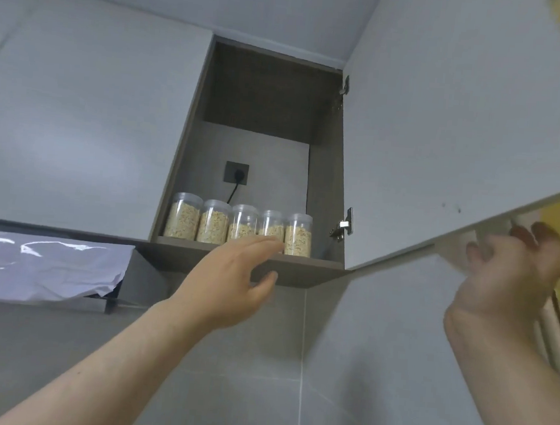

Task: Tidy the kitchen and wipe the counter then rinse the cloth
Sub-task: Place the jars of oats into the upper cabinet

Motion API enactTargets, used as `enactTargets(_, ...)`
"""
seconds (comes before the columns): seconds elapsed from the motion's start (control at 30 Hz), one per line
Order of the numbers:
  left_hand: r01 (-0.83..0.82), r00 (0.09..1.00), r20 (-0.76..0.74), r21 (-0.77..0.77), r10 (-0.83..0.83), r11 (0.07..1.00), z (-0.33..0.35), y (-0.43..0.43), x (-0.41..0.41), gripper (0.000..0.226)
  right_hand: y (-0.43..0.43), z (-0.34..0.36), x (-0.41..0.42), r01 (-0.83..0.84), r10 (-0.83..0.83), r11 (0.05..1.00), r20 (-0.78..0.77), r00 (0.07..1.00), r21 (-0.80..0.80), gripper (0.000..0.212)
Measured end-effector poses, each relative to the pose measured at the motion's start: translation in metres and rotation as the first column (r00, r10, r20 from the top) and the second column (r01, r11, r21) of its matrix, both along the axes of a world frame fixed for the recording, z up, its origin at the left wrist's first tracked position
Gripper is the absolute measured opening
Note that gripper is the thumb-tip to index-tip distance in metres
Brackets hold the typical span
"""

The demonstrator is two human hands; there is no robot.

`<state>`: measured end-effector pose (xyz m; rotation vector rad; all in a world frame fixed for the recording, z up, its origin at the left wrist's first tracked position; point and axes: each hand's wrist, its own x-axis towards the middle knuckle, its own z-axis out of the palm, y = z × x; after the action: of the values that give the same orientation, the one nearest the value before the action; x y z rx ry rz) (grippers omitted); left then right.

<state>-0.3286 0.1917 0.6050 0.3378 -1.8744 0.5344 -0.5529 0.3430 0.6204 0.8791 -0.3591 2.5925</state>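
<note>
Left hand (233,282): bare, no glove, no ring to be seen.
Left arm: bare all the way down to the edge of the picture, no sleeve, no watch.
Right hand (514,284): bare, a bit blurry, no glove.
Right arm: bare too, no sleeve, no band at the wrist.

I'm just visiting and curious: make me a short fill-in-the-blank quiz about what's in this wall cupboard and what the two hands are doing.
1. The open cupboard holds ____ clear jars in a row.
2. The jars stand on the cupboard's ____ shelf.
3. The right hand grips the lower edge of the cupboard ____.
4. The left hand is open and reaches toward the ____.

Missing words: five; bottom; door; jars
</note>
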Motion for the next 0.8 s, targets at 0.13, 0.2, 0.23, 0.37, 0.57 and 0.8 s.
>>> enactTargets(0.13,-0.048,0.999,0.016,0.018,0.048,0.999,0.010,0.035,-0.003,0.047,0.035,0.018,0.002,-0.073,0.082,0.995,-0.176,0.981,0.061,0.026)
enactTargets(0.2,-0.095,0.995,0.034,-0.010,0.095,0.995,0.015,0.050,-0.004,0.045,0.044,0.020,0.006,-0.087,0.104,0.991,-0.177,0.979,0.101,0.019)
enactTargets(0.23,-0.128,0.991,0.045,-0.025,0.129,0.992,0.018,0.056,-0.004,0.045,0.047,0.019,0.006,-0.077,0.099,0.990,-0.191,0.977,0.119,0.023)
enactTargets(0.37,-0.241,0.964,0.096,-0.059,0.246,0.969,0.028,0.074,0.003,0.046,0.052,0.011,0.016,-0.027,0.087,0.981,-0.306,0.948,0.195,0.031)
enactTargets(0.57,-0.378,0.916,0.119,-0.057,0.382,0.924,0.039,0.091,0.034,0.044,0.041,0.003,0.035,-0.014,0.136,0.960,-0.423,0.896,0.279,0.021)
enactTargets(0.8,-0.505,0.858,0.147,0.074,0.492,0.860,0.063,0.112,0.063,0.036,0.013,-0.002,0.064,0.164,0.097,0.929,-0.647,0.756,0.331,0.065)
